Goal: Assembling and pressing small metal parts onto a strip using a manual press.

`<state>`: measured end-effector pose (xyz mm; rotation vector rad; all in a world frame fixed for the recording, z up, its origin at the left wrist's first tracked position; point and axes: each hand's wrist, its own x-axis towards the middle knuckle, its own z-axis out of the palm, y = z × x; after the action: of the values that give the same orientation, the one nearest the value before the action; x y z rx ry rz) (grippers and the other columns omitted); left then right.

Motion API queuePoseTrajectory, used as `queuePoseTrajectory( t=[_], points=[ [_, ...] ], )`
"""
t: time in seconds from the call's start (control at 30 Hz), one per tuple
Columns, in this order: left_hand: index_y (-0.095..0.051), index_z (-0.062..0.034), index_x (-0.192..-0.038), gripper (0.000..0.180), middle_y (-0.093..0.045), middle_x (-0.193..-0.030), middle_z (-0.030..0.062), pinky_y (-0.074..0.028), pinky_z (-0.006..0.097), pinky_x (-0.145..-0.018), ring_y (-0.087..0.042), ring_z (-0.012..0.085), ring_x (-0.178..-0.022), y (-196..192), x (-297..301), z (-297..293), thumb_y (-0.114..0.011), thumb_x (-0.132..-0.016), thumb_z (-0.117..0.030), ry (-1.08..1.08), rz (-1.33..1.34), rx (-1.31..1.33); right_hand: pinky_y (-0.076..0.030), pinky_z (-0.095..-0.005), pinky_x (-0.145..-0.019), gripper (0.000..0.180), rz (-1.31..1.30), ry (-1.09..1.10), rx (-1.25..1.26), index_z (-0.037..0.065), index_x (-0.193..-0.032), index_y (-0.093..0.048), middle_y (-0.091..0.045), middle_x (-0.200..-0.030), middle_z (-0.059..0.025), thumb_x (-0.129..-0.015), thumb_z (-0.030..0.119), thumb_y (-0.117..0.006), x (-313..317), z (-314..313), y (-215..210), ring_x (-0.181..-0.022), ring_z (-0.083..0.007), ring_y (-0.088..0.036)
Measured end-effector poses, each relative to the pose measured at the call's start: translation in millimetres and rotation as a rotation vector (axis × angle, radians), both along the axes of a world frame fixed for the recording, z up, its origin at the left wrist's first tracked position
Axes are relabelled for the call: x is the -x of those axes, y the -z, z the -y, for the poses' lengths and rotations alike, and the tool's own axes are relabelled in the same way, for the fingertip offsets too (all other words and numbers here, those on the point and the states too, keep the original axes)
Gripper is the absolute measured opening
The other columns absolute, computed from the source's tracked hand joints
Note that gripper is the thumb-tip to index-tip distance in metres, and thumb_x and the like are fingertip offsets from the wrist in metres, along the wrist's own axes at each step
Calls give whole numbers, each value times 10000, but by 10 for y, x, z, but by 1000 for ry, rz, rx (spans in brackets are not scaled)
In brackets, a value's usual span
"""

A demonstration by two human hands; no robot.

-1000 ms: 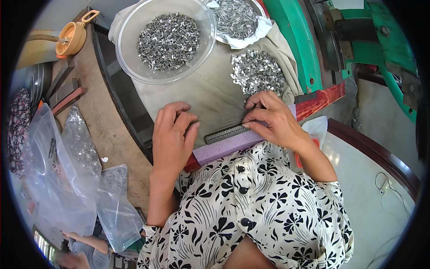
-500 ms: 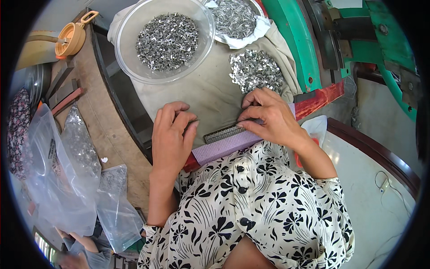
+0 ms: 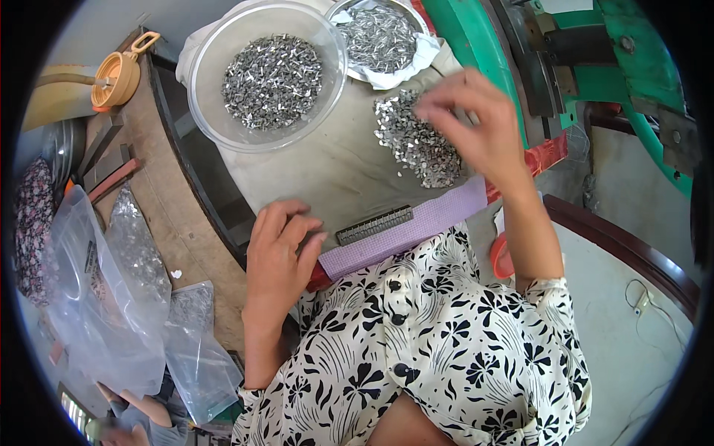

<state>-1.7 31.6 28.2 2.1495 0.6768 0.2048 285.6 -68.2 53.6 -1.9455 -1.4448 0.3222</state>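
Observation:
My left hand (image 3: pixel 279 256) is at the left end of a dark slotted metal strip (image 3: pixel 374 225), holding nothing, its fingers loosely bent and apart. The strip lies along a purple woven cloth band (image 3: pixel 401 233) at the near edge of the work surface. My right hand (image 3: pixel 476 119) hovers over the right side of a heap of small, flat, shiny metal pieces (image 3: pixel 416 141). Its thumb and fingertips come together, slightly blurred. Whatever they may hold is too small to make out.
A clear plastic tub (image 3: pixel 195 89) of small metal parts stands at the back left. Beside it is a lined bowl (image 3: pixel 355 73) of thin metal pins. A green machine (image 3: pixel 476 44) rises at the right. Plastic bags (image 3: pixel 104 297) lie left, near an orange cup (image 3: pixel 117 80).
My right hand has left the metal strip and moved up and away to the heap. The strip's right end now shows. My left hand has stayed almost in place.

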Motion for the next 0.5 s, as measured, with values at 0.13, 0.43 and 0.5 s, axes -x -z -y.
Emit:
queuePoseTrajectory(
  t=[0.13,0.43,0.5],
  points=[
    [-672,-19,-936,249,-578,-1030,98,-468,390,-814,-557,305,-966,-7,46,74,-775,-717,-77,36,-26,27,-521,-406,-713,123,206,-28,-5,94,-904,-761,-671,-885,-75,-831,191,-741,-198,-515,66,-833,-277,-655],
    [-678,-23,-941,306,-573,-1020,91,-467,387,-814,-550,296,-950,4,20,121,-810,-677,-103,40,-32,30,-536,-421,-769,150,402,-110,251,83,-912,-763,-709,-894,-97,-804,177,-719,-195,-856,260,-888,-304,-667],
    [-678,-23,-938,315,-572,-1024,91,-466,388,-815,-549,296,-953,-8,3,114,-818,-670,-112,57,-43,29,-541,-420,-742,152,429,-124,278,91,-914,-762,-725,-876,-105,-803,185,-716,-195,-903,276,-843,-306,-686]
  ],
)
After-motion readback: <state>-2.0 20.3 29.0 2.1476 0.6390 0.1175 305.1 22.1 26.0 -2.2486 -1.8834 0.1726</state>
